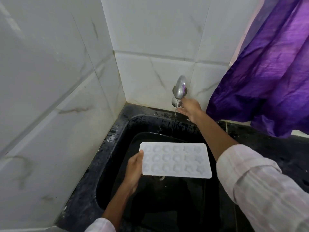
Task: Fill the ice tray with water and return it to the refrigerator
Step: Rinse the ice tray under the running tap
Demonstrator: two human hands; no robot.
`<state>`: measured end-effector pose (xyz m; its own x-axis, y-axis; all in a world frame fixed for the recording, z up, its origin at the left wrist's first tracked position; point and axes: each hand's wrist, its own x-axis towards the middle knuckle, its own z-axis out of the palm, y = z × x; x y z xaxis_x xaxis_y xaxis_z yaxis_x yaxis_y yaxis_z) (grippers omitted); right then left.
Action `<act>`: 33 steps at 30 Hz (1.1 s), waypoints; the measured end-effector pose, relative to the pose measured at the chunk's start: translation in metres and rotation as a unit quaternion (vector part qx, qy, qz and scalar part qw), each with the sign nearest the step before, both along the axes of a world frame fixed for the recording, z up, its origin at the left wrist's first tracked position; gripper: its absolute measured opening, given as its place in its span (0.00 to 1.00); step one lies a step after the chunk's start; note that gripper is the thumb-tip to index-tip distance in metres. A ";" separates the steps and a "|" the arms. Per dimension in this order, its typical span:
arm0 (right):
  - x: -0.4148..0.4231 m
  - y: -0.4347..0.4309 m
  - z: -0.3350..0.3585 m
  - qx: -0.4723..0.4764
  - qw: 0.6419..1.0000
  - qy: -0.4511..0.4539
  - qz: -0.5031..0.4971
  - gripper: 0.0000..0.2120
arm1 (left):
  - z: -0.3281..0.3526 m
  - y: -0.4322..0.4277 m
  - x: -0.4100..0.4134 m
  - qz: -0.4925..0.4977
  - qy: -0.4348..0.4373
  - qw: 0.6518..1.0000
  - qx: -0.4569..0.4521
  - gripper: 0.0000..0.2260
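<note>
the tray [175, 160] is held level over the sink [115, 131], pinched at its left end by the left grip [134, 168]. the right grip [190, 108] is spread beside the tap [179, 88]; water [174, 118] is seen running beyond the tray.

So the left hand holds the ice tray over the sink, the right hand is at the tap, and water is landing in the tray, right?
No: the head view shows the water falling into the sink beyond the ice tray. The left hand holding it and right hand at the tap are correct.
</note>
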<state>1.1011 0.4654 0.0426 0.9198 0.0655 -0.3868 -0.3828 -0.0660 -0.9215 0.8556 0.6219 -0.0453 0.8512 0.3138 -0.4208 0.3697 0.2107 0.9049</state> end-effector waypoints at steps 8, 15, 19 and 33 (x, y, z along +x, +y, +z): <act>0.015 0.023 -0.023 0.115 0.986 0.061 -0.108 0.09 | 0.002 0.005 0.010 -0.018 -0.005 1.000 0.000 0.18; 0.012 0.018 -0.012 0.230 0.962 0.105 -0.105 0.05 | -0.002 0.007 0.013 -0.014 0.002 1.000 0.003 0.18; 0.014 0.017 -0.011 0.218 0.966 0.105 -0.095 0.06 | -0.001 0.008 0.013 -0.017 0.002 1.000 0.003 0.18; -0.075 -0.010 -0.040 0.020 0.993 -0.005 -0.114 0.08 | -0.002 0.022 0.000 -0.016 -0.004 1.000 0.023 0.17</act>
<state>1.0264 0.4556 0.0023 0.9161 -0.1302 -0.3792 -0.3748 0.0575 -0.9253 0.8557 0.6437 -0.0472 0.8644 0.3050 -0.3998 0.3684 0.1572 0.9163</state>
